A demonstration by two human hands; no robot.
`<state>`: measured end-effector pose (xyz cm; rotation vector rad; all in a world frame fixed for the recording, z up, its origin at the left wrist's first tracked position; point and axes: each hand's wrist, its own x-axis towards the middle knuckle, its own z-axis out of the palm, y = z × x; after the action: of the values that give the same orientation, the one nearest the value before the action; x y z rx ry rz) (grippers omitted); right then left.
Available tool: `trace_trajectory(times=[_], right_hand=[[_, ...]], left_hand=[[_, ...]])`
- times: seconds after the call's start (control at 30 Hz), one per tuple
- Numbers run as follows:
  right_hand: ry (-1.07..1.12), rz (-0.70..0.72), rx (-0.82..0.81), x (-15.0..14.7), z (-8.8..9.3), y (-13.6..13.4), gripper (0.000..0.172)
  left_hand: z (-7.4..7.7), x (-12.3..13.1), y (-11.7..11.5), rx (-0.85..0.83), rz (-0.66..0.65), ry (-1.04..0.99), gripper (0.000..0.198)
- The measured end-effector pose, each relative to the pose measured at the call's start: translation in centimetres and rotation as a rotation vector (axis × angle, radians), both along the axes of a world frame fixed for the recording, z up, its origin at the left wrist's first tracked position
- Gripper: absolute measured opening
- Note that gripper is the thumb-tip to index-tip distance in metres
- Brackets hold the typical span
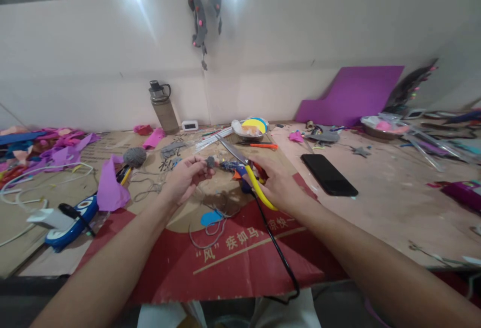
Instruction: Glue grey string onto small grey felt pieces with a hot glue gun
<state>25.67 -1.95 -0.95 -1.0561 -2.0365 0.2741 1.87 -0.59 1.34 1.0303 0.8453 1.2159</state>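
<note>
My left hand [190,178] is closed in a pinch on a small grey felt-like piece [211,161]. Over at the right, my right hand [277,183] is wrapped round the yellow handle of a pair of scissors [259,187], whose blades point away and to the left. Just beyond the left fingertips is a dark, speckled nozzle-like thing [227,166], partly covered by the scissors and right hand. A black cord [273,240] runs from there toward me. Loose grey yarn [216,232] and a blue cut-out piece [211,217] lie below the hands.
A ball of grey yarn [134,157], a blue power strip [71,222] and coloured felt scraps [48,147] are on the left. Farther back stand a water bottle [164,110] and a bowl [251,130]. A black phone [329,175] lies right, before a purple sheet [349,97].
</note>
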Motion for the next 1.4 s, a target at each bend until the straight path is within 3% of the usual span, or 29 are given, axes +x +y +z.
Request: trace_trajectory(times=[0.3,0.67,0.97,1.4], right_hand=[[-0.342,-0.108,0.035,-0.7,-0.9,-0.6,0.043],[-0.635,-0.294,0.085,-0.8,-0.2,-1.1,0.047],[-0.639,-0.309,0.095,-0.8,-0.2,-1.3,0.044],[-0.648,-0.313,0.111,-0.7,0.2,-1.5,0.043]], left_hand=[[-0.2,-0.1,0.2,-0.035,-0.017,-0.034,0.014],[-0.5,0.6,-0.2,-0.002,-0.041,0.061,0.012],[-0.3,0.3,-0.1,0.027,-0.088,0.127,0.012],[-0.6,0.3,-0.1,0.083,-0.09,0.046,0.014]])
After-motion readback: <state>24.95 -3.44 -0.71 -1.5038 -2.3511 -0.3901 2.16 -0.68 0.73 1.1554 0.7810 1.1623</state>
